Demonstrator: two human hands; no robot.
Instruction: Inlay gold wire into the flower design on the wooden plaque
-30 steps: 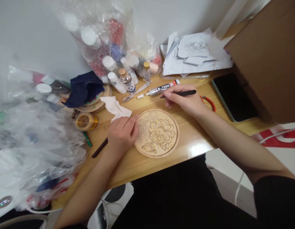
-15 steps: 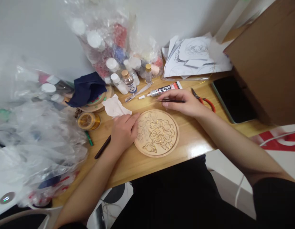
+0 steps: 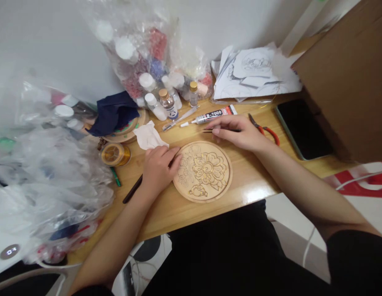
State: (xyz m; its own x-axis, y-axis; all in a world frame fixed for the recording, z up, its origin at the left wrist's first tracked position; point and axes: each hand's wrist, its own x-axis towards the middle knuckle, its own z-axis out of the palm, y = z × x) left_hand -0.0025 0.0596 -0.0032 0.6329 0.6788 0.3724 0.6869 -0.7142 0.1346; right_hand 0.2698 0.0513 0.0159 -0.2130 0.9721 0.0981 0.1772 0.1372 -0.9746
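Observation:
A round wooden plaque (image 3: 223, 193) with a raised rim lies on the table, bearing a flower outlined in gold wire and some pencil-drawn lines at its upper left. My left hand (image 3: 160, 167) rests at its left edge, fingers curled and fingertips steadying the rim. A dark stick (image 3: 133, 189) pokes out from under that wrist; its other end is hidden. Above the plaque's upper right, my right hand (image 3: 237, 130) pinches dark, thin tweezers (image 3: 208, 130), their tips pointing left. A B-7000 glue tube (image 3: 214, 114) lies just behind that hand.
Orange-handled pliers (image 3: 269, 135) and a phone (image 3: 303, 129) lie to the right, beside a cardboard box (image 3: 348, 82). Behind are small bottles (image 3: 168, 105), a clear pen (image 3: 180, 118) and paper drawings (image 3: 255, 70). At left sit a gold wire spool (image 3: 116, 154), tissue (image 3: 149, 135) and plastic bags (image 3: 55, 168).
The tweezers' two tips show slightly apart now, and my right fingers have shifted a little on them. My left hand and the plaque stay almost in place.

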